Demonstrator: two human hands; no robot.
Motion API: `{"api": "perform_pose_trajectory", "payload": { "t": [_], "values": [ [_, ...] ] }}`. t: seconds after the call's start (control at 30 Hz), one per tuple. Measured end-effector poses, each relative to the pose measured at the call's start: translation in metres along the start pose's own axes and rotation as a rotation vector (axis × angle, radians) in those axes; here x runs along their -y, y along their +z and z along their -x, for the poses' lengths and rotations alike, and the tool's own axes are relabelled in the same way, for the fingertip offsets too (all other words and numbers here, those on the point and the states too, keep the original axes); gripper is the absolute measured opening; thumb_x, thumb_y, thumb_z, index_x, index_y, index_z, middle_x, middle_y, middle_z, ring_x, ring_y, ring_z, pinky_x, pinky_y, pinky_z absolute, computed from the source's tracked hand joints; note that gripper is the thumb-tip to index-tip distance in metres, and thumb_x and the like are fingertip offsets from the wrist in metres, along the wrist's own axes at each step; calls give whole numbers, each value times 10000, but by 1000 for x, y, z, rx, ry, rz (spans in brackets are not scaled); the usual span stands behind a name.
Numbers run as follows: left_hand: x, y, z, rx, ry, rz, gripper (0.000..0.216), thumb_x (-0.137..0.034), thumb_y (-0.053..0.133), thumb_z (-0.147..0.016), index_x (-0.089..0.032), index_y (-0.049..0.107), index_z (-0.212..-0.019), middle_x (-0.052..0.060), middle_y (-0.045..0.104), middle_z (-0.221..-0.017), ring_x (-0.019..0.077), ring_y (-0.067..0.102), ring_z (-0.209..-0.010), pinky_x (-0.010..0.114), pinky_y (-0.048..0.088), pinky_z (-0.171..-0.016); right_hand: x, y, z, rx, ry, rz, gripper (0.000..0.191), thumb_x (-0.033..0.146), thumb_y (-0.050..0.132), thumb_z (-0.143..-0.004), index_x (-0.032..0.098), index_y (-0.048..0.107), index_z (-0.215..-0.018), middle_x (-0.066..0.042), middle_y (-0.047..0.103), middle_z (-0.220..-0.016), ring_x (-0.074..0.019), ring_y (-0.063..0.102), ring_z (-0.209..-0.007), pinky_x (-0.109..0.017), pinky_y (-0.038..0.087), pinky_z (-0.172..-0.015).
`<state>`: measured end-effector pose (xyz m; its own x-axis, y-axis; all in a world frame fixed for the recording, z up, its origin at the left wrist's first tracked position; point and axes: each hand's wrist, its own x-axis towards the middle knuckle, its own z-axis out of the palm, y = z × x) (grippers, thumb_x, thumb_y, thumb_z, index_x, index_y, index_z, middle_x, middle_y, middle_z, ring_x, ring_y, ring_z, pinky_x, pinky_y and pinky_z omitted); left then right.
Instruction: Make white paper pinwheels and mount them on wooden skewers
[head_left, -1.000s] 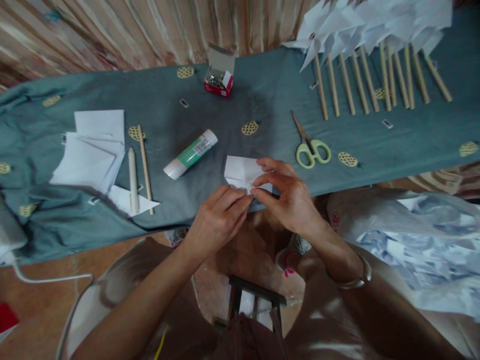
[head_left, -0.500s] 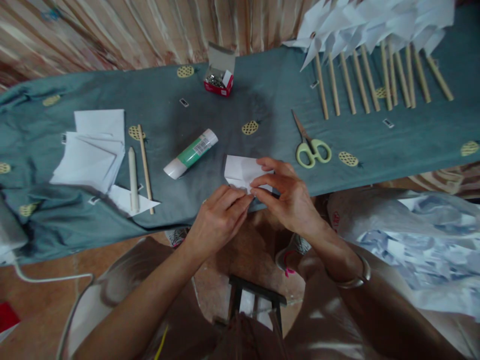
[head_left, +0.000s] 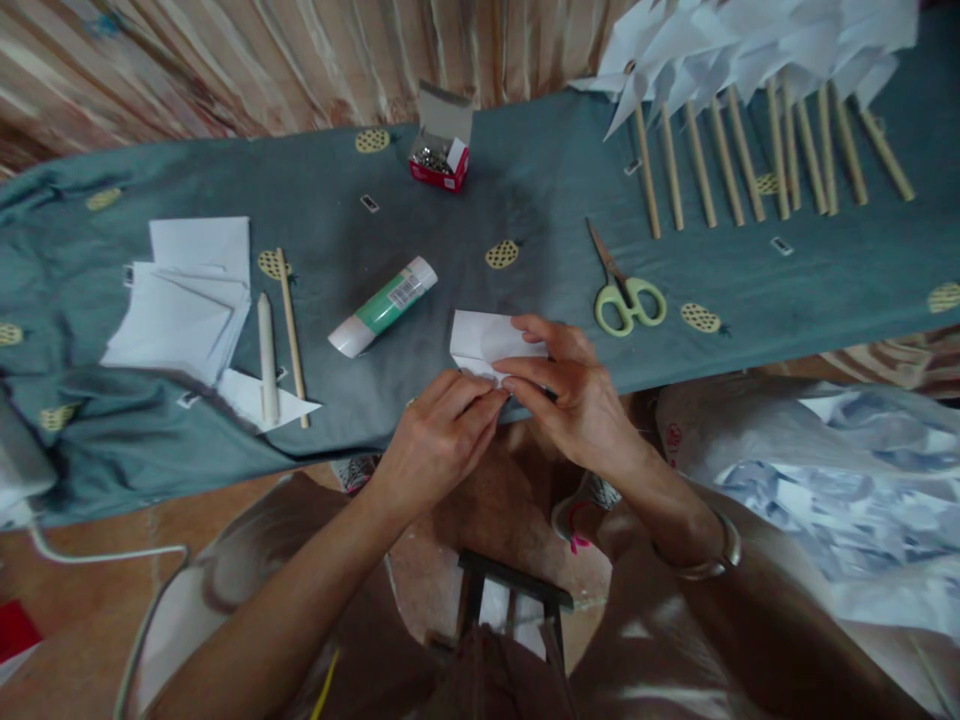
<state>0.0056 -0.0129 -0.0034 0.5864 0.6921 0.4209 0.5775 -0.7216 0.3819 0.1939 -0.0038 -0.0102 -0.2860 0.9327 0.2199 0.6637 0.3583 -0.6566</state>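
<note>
A small folded white paper lies at the near edge of the teal cloth. My left hand pinches its near corner with closed fingertips. My right hand grips the same paper from the right, thumb and fingers curled over its edge. The two hands' fingertips meet at the paper's near corner. A green and white glue stick lies just left of the paper. Green-handled scissors lie to the right.
A stack of white paper squares with a wooden stick and a white rod lies at left. A red box of pins stands at the back. Several paper pinwheels on sticks lie at back right. A plastic bag of paper scraps sits lower right.
Almost nothing has moved. My right hand's fingers have shifted slightly down over the paper's edge; the paper stays in place.
</note>
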Motion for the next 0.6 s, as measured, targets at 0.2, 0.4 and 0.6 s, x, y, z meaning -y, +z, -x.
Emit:
{"api": "perform_pose_trajectory", "payload": {
  "t": [0.2, 0.4, 0.6],
  "values": [
    [0, -1, -1, 0, 2, 11, 169, -122, 538, -926, -133, 610, -1079, 95, 681, -959, 191, 631, -869, 337, 583, -740, 4, 3, 4, 9, -58, 166, 244, 213, 484, -952, 265, 698, -1058, -78, 544, -1381, -281, 497, -1236, -481, 445, -999],
    [1, -2, -2, 16, 17, -18, 127, -112, 547, -914, -117, 628, -1012, 97, 674, -929, 193, 615, -845, 330, 568, -732, 11, 10, 9, 3, -99, 247, 309, 98, 467, -906, 248, 634, -1120, -94, 537, -1420, -298, 471, -1268, -487, 428, -957],
    [2, -2, -3, 38, 7, -73, 110, -142, 552, -912, -150, 640, -978, 74, 668, -892, 189, 598, -804, 337, 518, -696, 13, 13, 6, -8, -117, 239, 280, 87, 442, -906, 230, 622, -1067, -110, 535, -1428, -292, 468, -1283, -488, 422, -968]
  ]
}}
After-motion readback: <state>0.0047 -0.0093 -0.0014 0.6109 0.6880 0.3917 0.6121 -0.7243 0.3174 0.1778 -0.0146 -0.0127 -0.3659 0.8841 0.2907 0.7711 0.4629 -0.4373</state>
